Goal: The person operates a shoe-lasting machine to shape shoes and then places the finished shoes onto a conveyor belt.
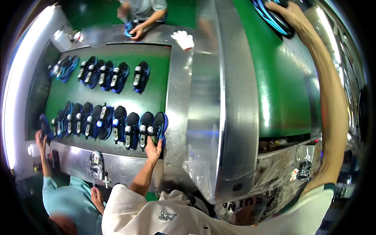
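My left hand (153, 149) is closed around the heel end of the rightmost black sneaker (159, 123) in the near row, which has a blue sole edge. That sneaker lies on the green belt, close against its neighbour (146, 121). Far out to the upper right, my right hand (286, 15) grips another black sneaker (273, 21) with light blue stripes, over the second green belt (286, 98). The picture's rim cuts off part of that sneaker. Most sneakers on the left belt carry silver fittings at the heel opening.
A far row of sneakers (105, 74) lies on the left belt (90, 96). A metal housing (235, 98) divides the two belts. A white glove (183, 39) rests on the far ledge. One co-worker (147, 15) holds a shoe opposite; another (70, 199) works at my left.
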The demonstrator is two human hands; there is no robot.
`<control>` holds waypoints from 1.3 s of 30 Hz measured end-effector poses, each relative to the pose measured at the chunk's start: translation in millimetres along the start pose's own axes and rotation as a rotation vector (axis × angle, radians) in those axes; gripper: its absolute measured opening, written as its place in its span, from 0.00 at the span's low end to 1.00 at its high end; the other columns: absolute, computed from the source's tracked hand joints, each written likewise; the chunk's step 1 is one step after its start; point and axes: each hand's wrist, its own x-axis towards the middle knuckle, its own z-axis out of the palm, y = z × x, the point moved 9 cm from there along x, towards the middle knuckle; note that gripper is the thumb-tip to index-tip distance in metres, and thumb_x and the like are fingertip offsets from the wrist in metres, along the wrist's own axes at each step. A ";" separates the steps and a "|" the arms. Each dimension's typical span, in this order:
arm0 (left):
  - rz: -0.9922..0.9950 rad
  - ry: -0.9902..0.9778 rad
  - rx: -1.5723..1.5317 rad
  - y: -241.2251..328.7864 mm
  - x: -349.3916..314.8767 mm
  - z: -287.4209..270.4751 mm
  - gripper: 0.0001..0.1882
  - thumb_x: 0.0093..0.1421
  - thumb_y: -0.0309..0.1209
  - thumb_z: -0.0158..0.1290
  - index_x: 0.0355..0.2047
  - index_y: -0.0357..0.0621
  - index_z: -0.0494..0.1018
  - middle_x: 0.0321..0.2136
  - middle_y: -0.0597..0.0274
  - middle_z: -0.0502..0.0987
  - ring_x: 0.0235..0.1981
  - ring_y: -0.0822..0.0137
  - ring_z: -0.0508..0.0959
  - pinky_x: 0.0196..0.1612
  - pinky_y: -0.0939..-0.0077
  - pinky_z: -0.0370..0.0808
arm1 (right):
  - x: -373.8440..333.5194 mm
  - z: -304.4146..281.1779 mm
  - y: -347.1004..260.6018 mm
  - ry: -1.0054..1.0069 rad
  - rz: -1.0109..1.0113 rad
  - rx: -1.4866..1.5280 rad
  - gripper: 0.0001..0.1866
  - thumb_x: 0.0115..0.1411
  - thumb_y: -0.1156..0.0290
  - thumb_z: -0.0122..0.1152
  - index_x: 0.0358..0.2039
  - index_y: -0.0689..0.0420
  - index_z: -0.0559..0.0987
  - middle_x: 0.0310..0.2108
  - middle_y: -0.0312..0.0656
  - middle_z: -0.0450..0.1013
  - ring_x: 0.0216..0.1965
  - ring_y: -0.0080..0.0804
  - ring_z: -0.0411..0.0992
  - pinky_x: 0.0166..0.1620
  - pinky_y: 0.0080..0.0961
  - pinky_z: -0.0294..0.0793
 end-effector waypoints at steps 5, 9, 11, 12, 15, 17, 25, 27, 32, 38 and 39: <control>-0.472 -0.088 -0.946 -78.6 4.5 51.7 0.30 0.56 0.40 0.57 0.51 0.29 0.65 0.39 0.45 0.77 0.38 0.57 0.76 0.45 0.69 0.70 | 1.1 -4.5 -31.6 0.112 -0.194 0.048 0.25 0.42 0.55 0.70 0.32 0.64 0.80 0.29 0.44 0.77 0.30 0.31 0.74 0.36 0.27 0.74; -0.262 -0.259 -0.645 -87.7 2.8 58.7 0.25 0.56 0.35 0.56 0.47 0.28 0.68 0.38 0.47 0.77 0.38 0.58 0.76 0.46 0.68 0.70 | -84.4 -42.5 -9.9 0.253 -0.201 -0.093 0.21 0.41 0.60 0.67 0.34 0.62 0.78 0.30 0.48 0.77 0.31 0.37 0.75 0.37 0.31 0.74; -0.063 -0.289 -0.340 -34.3 -21.0 23.3 0.22 0.56 0.33 0.56 0.45 0.27 0.69 0.37 0.48 0.77 0.38 0.59 0.75 0.46 0.68 0.70 | -133.3 -75.3 52.1 0.274 -0.103 -0.103 0.37 0.36 0.53 0.71 0.43 0.67 0.76 0.34 0.51 0.77 0.36 0.39 0.75 0.40 0.29 0.74; -0.016 -0.332 -0.297 -9.7 -40.0 12.5 0.21 0.55 0.31 0.55 0.44 0.27 0.70 0.37 0.48 0.77 0.38 0.59 0.75 0.46 0.68 0.70 | -167.4 -95.3 84.1 0.377 -0.062 -0.031 0.36 0.31 0.57 0.72 0.41 0.66 0.76 0.33 0.50 0.77 0.33 0.38 0.75 0.40 0.28 0.73; -0.031 -0.626 -0.636 76.1 -125.9 5.6 0.12 0.57 0.25 0.57 0.41 0.31 0.74 0.39 0.56 0.78 0.37 0.68 0.75 0.44 0.73 0.72 | -308.5 -147.5 116.6 0.493 0.037 0.173 0.27 0.37 0.68 0.70 0.40 0.64 0.75 0.31 0.40 0.75 0.33 0.28 0.72 0.40 0.25 0.71; 0.017 -1.129 -0.612 166.9 -204.4 4.0 0.13 0.60 0.27 0.56 0.45 0.37 0.74 0.42 0.60 0.78 0.41 0.71 0.75 0.46 0.74 0.73 | -404.1 -159.8 134.2 0.460 0.211 0.234 0.31 0.39 0.74 0.70 0.47 0.62 0.72 0.35 0.37 0.74 0.37 0.22 0.71 0.43 0.23 0.72; -0.661 -2.597 -0.589 351.8 -502.7 -8.6 0.53 0.56 0.67 0.41 0.65 0.33 0.45 0.61 0.36 0.57 0.63 0.38 0.56 0.64 0.40 0.52 | -720.9 -67.5 109.8 0.305 0.146 0.443 0.30 0.37 0.77 0.66 0.47 0.55 0.74 0.47 0.40 0.73 0.53 0.41 0.68 0.63 0.42 0.52; -1.111 -2.777 -0.382 348.8 -558.3 -20.4 0.52 0.56 0.66 0.45 0.65 0.35 0.46 0.59 0.35 0.59 0.61 0.36 0.58 0.62 0.37 0.53 | -783.2 -40.6 93.1 0.305 0.227 0.272 0.27 0.40 0.78 0.65 0.45 0.51 0.75 0.48 0.38 0.72 0.56 0.41 0.65 0.64 0.51 0.47; -0.553 -2.629 -0.173 273.8 -658.3 43.9 0.36 0.58 0.52 0.48 0.55 0.32 0.63 0.45 0.40 0.73 0.45 0.47 0.76 0.50 0.55 0.74 | -973.7 -17.5 81.6 1.030 0.757 -0.028 0.36 0.39 0.84 0.62 0.53 0.51 0.70 0.59 0.42 0.63 0.64 0.45 0.56 0.64 0.40 0.53; 0.118 -2.655 -0.193 237.1 -832.7 -12.2 0.35 0.59 0.30 0.49 0.65 0.40 0.50 0.54 0.53 0.68 0.51 0.62 0.72 0.56 0.69 0.67 | -1168.4 151.3 64.3 1.972 0.591 1.061 0.50 0.50 0.42 0.64 0.65 0.57 0.56 0.56 0.41 0.64 0.53 0.29 0.65 0.52 0.28 0.67; 0.317 -2.611 -0.203 221.3 -856.0 -20.6 0.37 0.60 0.27 0.49 0.67 0.41 0.47 0.55 0.55 0.66 0.53 0.63 0.70 0.57 0.70 0.66 | -1195.9 170.7 58.8 2.000 0.780 0.884 0.51 0.47 0.43 0.68 0.64 0.57 0.57 0.56 0.41 0.64 0.51 0.28 0.65 0.51 0.29 0.68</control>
